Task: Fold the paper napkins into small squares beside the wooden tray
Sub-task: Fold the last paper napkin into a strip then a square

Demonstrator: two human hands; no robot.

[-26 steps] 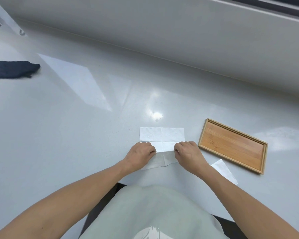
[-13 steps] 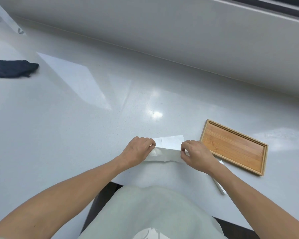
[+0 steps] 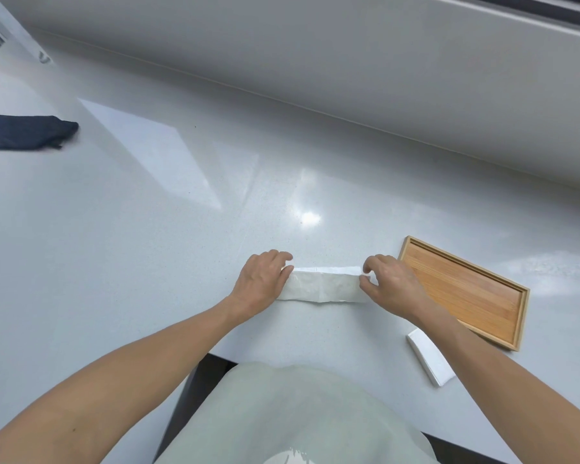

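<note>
A white paper napkin (image 3: 322, 285) lies folded in half as a long strip on the pale counter, just left of the wooden tray (image 3: 466, 289). My left hand (image 3: 263, 279) pinches the strip's left end, fingers curled over its far corner. My right hand (image 3: 390, 283) pinches the right end between thumb and fingers, close to the tray's near-left corner. The tray holds nothing. My right forearm crosses over a second white napkin (image 3: 431, 360), which lies folded near the counter's front edge.
A dark blue cloth (image 3: 24, 132) lies at the far left of the counter. A grey wall ledge (image 3: 349, 61) runs along the back. The counter's front edge (image 3: 211, 358) is close to my body.
Both hands carried the napkin's near half up and over onto the far half, turning the open square into a strip. The hands now sit farther apart at its two ends.
</note>
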